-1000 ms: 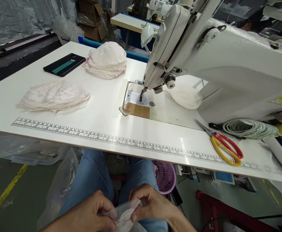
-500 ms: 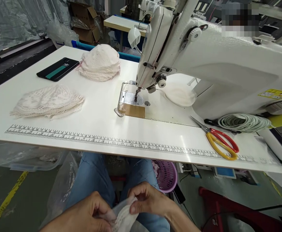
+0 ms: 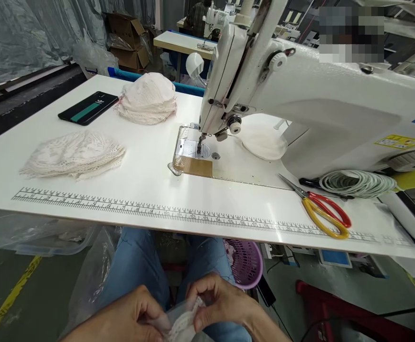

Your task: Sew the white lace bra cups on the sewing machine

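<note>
Both of my hands are low over my lap, below the table edge. My left hand (image 3: 129, 316) and my right hand (image 3: 221, 301) are both closed in a pinch on a small white lace fabric piece (image 3: 182, 320) held between them. On the white sewing table (image 3: 150, 156) lie a flat pile of white lace pieces (image 3: 74, 154) at the left and a domed stack of lace cups (image 3: 146, 99) further back. The white sewing machine (image 3: 300, 99) stands at the right, its needle and presser foot (image 3: 199, 145) over the metal plate.
A black phone (image 3: 88, 108) lies at the back left. Red-and-yellow scissors (image 3: 321, 211) and a coil of pale cord (image 3: 357, 183) lie at the right. A white padded cup (image 3: 262, 142) sits behind the needle. A purple basket (image 3: 245, 263) and clear plastic bags (image 3: 33, 232) sit under the table.
My hands keep working the lace piece between the fingers, shifting slightly. The view has tilted a little; nothing on the table has moved.
</note>
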Available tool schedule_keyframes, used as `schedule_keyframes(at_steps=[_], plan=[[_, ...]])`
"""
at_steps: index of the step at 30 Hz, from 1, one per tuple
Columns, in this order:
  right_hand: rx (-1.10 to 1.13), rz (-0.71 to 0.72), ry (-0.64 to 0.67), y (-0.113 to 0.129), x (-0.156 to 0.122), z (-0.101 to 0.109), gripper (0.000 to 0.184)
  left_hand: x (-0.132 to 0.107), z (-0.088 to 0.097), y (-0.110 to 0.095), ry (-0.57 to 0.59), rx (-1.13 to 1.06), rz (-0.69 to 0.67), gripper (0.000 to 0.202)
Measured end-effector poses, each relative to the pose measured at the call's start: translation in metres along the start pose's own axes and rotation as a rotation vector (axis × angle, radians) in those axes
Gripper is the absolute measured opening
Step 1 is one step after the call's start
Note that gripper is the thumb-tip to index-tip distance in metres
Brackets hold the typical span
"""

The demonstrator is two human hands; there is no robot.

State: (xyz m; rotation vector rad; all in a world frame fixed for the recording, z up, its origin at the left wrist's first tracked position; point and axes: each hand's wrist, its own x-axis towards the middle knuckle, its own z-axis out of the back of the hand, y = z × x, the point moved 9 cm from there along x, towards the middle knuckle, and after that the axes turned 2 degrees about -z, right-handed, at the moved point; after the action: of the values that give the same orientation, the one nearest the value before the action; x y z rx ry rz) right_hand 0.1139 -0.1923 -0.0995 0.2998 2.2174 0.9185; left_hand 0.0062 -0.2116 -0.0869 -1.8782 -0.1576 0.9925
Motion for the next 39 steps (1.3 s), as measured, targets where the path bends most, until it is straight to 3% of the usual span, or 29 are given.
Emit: schedule_keyframes(at_steps=[9, 15, 28, 39], plan=[[-0.038, 0.044, -0.035, 0.005, -0.002, -0.001, 0.049, -0.005, 0.002, 0.002, 0.017, -0.060, -0.007, 0.021], [0.057, 0.131, -0.001, 0.007, -0.002, -0.001, 0.037, -0.007, 0.003, 0.002, 0.044, -0.127, -0.033, 0.019], [0.065, 0.164, 0.051, 0.006, -0.004, -0.004, 0.037, -0.009, 0.003, 0.005, -0.001, -0.182, -0.033, 0.026], [-0.009, 0.106, -0.010, 0.003, -0.003, -0.004, 0.046, -0.008, 0.001, 0.015, 0.013, -0.233, -0.013, 0.037]])
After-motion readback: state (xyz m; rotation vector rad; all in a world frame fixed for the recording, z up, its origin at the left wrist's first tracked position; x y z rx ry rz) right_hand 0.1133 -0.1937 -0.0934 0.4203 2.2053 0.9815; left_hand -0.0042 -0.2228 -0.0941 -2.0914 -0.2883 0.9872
